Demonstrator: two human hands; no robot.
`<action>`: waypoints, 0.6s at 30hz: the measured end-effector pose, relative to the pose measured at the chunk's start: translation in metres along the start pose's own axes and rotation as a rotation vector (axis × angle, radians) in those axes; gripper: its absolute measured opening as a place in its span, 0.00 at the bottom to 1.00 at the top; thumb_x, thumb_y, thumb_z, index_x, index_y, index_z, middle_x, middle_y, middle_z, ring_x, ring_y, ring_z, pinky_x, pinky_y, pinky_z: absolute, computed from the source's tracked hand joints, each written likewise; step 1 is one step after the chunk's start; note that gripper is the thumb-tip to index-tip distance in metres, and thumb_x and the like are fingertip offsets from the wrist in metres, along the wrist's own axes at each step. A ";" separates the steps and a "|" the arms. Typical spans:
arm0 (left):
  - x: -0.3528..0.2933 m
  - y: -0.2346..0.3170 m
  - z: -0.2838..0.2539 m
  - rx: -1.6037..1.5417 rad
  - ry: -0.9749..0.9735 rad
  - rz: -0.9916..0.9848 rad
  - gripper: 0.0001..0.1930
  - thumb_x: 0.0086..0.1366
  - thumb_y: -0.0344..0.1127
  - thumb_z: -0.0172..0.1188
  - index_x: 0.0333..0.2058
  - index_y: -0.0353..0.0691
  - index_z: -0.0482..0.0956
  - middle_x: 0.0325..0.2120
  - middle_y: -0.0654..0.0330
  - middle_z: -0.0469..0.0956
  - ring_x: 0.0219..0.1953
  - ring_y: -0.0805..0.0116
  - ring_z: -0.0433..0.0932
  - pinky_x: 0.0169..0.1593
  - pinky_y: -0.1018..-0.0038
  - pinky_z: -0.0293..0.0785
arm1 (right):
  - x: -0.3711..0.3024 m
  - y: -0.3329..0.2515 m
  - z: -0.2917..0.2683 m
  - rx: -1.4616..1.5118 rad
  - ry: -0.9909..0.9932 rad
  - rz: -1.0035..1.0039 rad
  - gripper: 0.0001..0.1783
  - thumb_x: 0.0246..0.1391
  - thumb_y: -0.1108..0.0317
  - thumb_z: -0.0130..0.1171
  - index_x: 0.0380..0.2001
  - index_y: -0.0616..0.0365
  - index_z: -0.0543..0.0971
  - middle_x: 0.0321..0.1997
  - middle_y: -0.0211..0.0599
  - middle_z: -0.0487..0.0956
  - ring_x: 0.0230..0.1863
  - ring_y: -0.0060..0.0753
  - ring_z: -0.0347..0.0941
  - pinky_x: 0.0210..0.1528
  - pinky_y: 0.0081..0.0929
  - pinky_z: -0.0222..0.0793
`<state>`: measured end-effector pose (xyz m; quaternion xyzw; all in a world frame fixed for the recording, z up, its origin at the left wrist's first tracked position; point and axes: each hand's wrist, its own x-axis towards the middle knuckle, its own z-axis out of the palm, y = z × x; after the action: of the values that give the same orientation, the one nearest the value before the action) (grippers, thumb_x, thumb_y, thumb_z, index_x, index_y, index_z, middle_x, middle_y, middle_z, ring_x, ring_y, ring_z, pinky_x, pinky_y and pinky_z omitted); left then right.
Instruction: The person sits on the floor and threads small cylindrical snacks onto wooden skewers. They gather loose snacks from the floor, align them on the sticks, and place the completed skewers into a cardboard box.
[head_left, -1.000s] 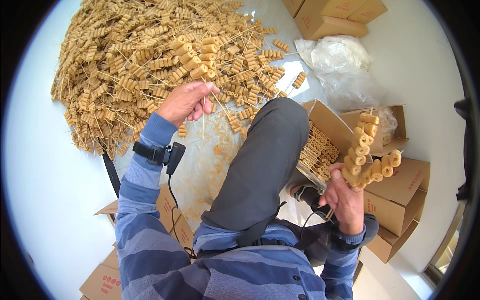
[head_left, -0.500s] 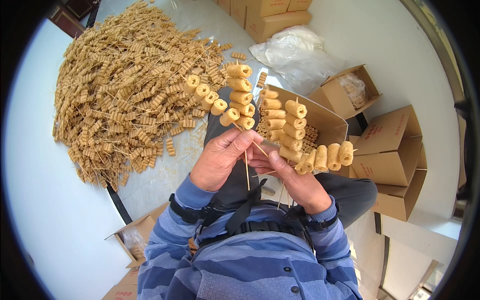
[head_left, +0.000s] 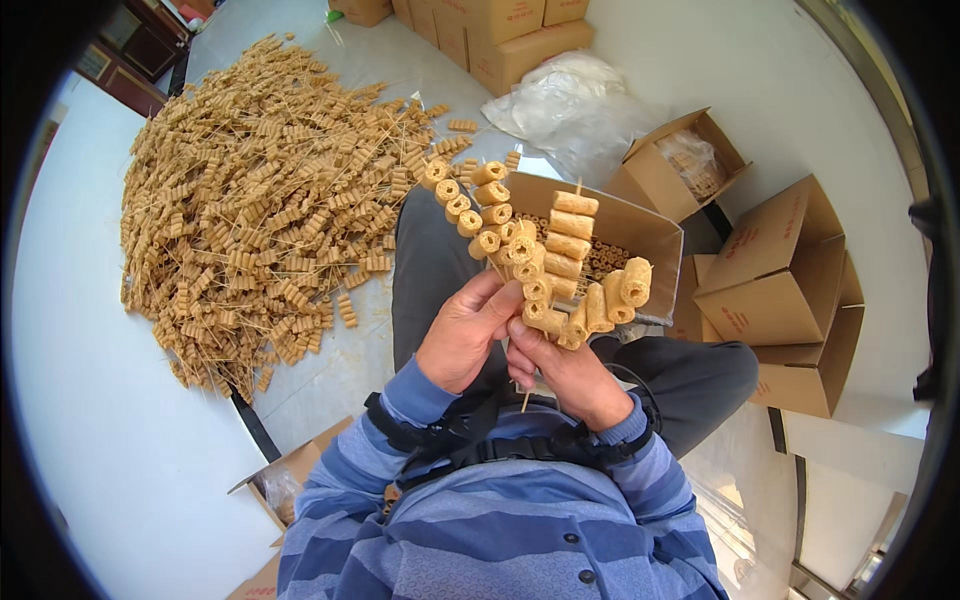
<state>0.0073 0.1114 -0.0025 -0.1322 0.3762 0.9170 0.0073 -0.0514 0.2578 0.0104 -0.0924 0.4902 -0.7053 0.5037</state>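
My left hand (head_left: 462,332) is closed around the sticks of skewers (head_left: 457,208) threaded with short, hollow golden-brown rolls. These skewers fan up and to the left. My right hand (head_left: 568,372) pinches more skewers (head_left: 568,240) of the same kind, one pointing up and others leaning right. Both hands are close together, and the two bunches meet and overlap between them. Fingers and rolls hide most of the bare sticks; one stick end shows below the hands. Just beyond them stands an open cardboard box (head_left: 640,215) with many rolls packed inside.
A large heap of skewers (head_left: 260,210) covers the floor at the left. Clear plastic sheeting (head_left: 560,105) lies ahead, near stacked cartons (head_left: 500,40). Open cartons (head_left: 770,270) stand along the right, one holding a plastic bag (head_left: 695,165). Another open carton (head_left: 300,465) is at lower left.
My hands have come closer together, and the two bunches of skewers now overlap. The right bunch has shifted left. The whole view has moved slightly.
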 end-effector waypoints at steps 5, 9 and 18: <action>0.012 0.025 -0.009 -0.033 -0.210 0.059 0.45 0.68 0.73 0.43 0.69 0.40 0.57 0.65 0.54 0.66 0.66 0.58 0.65 0.59 0.63 0.71 | -0.012 -0.014 -0.005 -0.010 -0.101 0.049 0.15 0.73 0.58 0.47 0.46 0.61 0.73 0.18 0.21 0.58 0.19 0.17 0.53 0.23 0.18 0.54; 0.024 0.041 -0.008 -0.230 -0.014 0.239 0.39 0.73 0.68 0.39 0.64 0.38 0.65 0.57 0.49 0.74 0.58 0.54 0.74 0.62 0.56 0.72 | -0.016 -0.014 -0.003 -0.123 -0.124 0.091 0.16 0.74 0.60 0.46 0.50 0.63 0.73 0.18 0.22 0.60 0.19 0.16 0.55 0.23 0.18 0.56; 0.034 0.051 0.002 -0.229 0.111 0.254 0.25 0.73 0.55 0.53 0.55 0.41 0.70 0.44 0.55 0.78 0.44 0.62 0.81 0.49 0.63 0.81 | -0.015 -0.017 -0.002 -0.272 -0.124 0.071 0.22 0.74 0.56 0.44 0.56 0.64 0.71 0.20 0.24 0.67 0.21 0.17 0.63 0.25 0.19 0.61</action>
<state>-0.0312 0.0733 0.0251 -0.1341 0.2830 0.9387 -0.1444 -0.0559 0.2717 0.0282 -0.1858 0.5521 -0.6072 0.5404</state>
